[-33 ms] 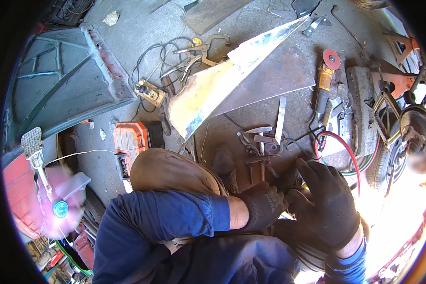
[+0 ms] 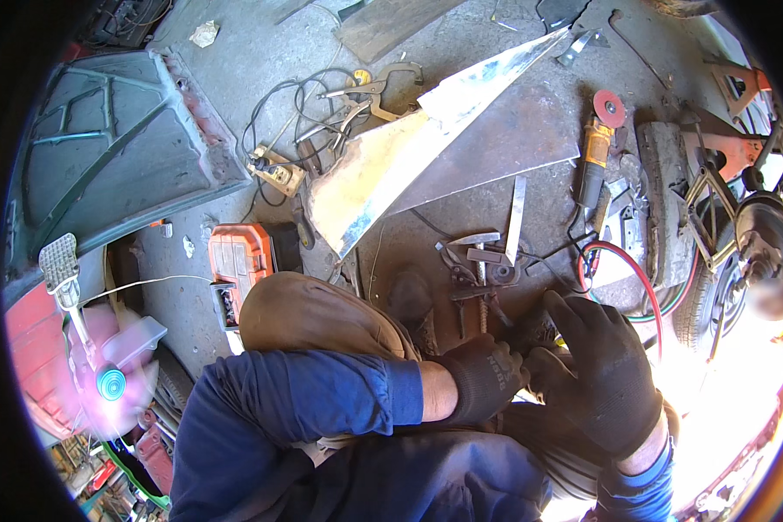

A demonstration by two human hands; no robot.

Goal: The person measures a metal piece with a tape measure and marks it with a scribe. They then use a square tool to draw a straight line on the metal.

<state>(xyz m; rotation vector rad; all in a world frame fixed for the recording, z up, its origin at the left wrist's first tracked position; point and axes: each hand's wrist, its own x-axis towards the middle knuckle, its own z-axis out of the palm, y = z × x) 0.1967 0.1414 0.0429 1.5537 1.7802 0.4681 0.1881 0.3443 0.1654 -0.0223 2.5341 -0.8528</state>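
Both my hands wear dark work gloves and meet low in front of my knees. My left hand (image 2: 483, 378) is closed, its fingertips against the right thumb; anything inside is hidden. Over my lower leg, my right hand (image 2: 605, 374) has its thumb and bent fingers apart, with nothing visible between them. Just beyond them on the floor lie a clamp with a threaded rod (image 2: 482, 304), a pointed hammer head (image 2: 477, 238) and a flat metal strip (image 2: 516, 217).
A pale triangular metal sheet (image 2: 374, 174) overlaps a darker plate (image 2: 496, 152). An angle grinder (image 2: 595, 152) lies right, near a red hose (image 2: 639, 274) and scissor jack (image 2: 712, 213). On the left are an orange case (image 2: 239, 248), a vehicle panel (image 2: 139, 174) and a spinning fan (image 2: 110, 383).
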